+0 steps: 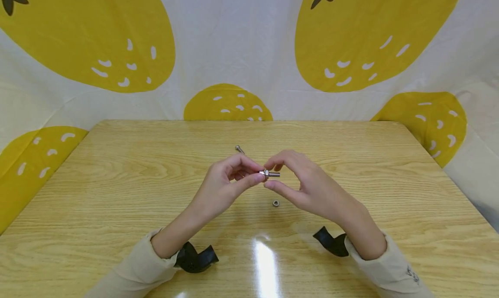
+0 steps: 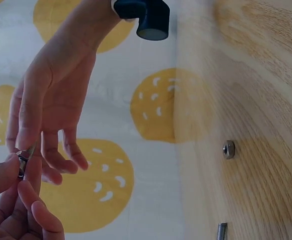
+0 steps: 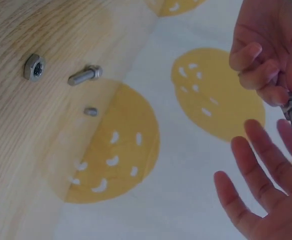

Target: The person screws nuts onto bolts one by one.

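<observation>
The left hand (image 1: 218, 183), angled inward above the pale wood-grain tabletop (image 1: 136, 181), pinches a silver metal bolt (image 1: 275, 174) bearing a hexagonal nut (image 1: 267, 174). Opposite, the right hand (image 1: 316, 187) arches, fingers and thumb parted either side of the bolt.

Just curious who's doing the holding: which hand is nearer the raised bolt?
Left: the left hand pinches the bolt at one end; the right hand is beside it, contact unclear.
</observation>
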Available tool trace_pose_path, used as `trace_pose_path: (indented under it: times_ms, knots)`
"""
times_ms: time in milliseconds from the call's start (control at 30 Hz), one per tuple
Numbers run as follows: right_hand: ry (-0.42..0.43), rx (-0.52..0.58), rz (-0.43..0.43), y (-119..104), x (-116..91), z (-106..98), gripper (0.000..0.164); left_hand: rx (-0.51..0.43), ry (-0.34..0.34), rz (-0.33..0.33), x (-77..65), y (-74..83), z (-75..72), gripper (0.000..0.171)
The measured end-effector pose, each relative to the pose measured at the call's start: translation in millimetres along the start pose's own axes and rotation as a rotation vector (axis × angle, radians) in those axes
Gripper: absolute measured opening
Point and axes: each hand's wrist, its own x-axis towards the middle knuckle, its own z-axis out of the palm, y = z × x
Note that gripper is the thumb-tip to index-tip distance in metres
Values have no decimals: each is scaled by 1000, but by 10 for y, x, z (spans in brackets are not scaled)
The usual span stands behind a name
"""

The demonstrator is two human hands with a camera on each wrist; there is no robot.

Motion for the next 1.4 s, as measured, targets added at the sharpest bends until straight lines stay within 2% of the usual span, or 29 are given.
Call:
trace_pose_path:
  times_ms: [167, 300, 667, 900, 1167, 1267, 1400]
  knots:
    - [42, -16, -83, 23, 11, 22, 20, 5, 5, -1, 0, -4, -2, 11]
    - [46, -14, -96, 35, 15, 37, 15, 7, 3, -2, 1, -3, -4, 11]
    - [-29, -5, -38, 4, 9, 28, 11, -6, -3, 1, 7, 4, -4, 11]
    - [-20, 2, -38, 20, 10, 45, 13, -8, -6, 1, 5, 9, 2, 10]
    - [-35, 4, 49, -4, -6, 12, 13, 4, -7, 3, 0, 6, 4, 10]
    - [-22, -4, 32, -13, -6, -1, 21, 12, -3, 2, -3, 3, 3, 10]
    - [14, -19, -33, -9, 4, 2, 24, 12, 0, -2, -2, 0, 4, 10]
